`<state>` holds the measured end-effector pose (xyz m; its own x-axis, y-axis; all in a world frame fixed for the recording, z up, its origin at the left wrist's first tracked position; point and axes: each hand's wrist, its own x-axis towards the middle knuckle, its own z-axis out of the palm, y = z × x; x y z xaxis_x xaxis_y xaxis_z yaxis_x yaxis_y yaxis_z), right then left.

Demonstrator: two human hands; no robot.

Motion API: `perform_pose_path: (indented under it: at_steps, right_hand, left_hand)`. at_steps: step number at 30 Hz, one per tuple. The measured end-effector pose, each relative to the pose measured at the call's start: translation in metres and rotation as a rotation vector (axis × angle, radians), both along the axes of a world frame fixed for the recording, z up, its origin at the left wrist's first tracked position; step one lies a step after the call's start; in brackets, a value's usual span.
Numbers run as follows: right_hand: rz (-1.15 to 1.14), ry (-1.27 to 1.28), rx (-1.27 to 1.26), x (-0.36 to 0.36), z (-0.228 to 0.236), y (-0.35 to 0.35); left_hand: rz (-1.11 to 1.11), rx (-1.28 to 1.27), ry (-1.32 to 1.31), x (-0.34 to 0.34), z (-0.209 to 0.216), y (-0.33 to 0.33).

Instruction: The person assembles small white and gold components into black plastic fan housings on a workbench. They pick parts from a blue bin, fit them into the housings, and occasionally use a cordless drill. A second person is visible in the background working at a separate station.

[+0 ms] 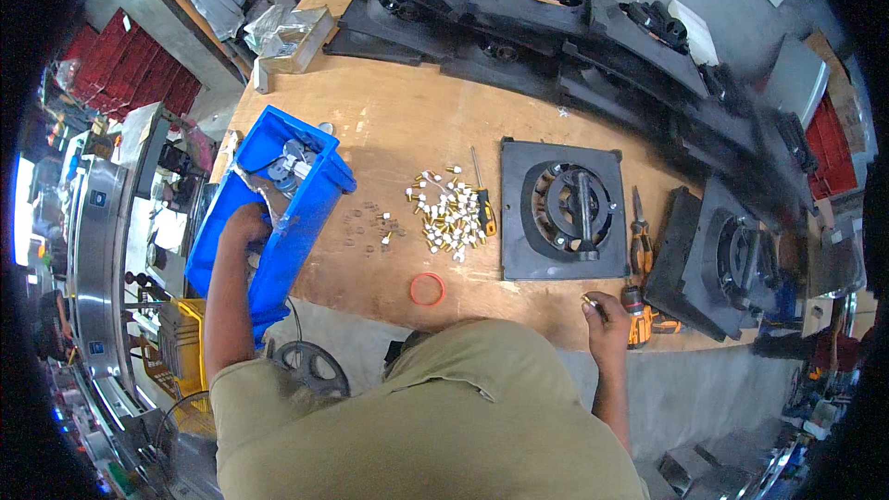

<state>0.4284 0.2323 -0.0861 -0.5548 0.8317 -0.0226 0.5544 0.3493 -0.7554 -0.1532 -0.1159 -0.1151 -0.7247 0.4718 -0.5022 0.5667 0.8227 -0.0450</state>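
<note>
My left hand (246, 222) reaches down into a blue plastic bin (310, 213) at the left of the table; its fingers are hidden inside. Grey and white parts (289, 167) lie in the bin's far section. My right hand (608, 322) is closed at the front edge, pinching a small metal piece (587, 300) whose kind I cannot make out. Just beyond it a square black plate with a round ring (563, 208) lies flat. Left of the plate is a pile of small white-and-brass fittings (451, 215), with several small clear rings (356, 225) scattered beside it.
A screwdriver (485, 211) lies beside the pile, and an orange ring (427, 289) near the front edge. An orange-and-black power drill (637, 315) and another black plate unit (718, 259) stand at the right. Stacked black plates (519, 23) line the back.
</note>
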Motion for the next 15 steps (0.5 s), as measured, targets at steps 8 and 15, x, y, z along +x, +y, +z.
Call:
perform_pose_path:
  at_steps: [8, 15]
  right_hand:
    - [0.007, -0.007, 0.127, -0.005, 0.0, 0.011]
    - [0.0, -0.031, 0.012, 0.006, -0.014, -0.004]
  left_hand:
    - [0.139, 0.156, 0.099, -0.015, -0.069, -0.016]
    - [0.387, 0.265, 0.639, 0.007, 0.06, 0.021]
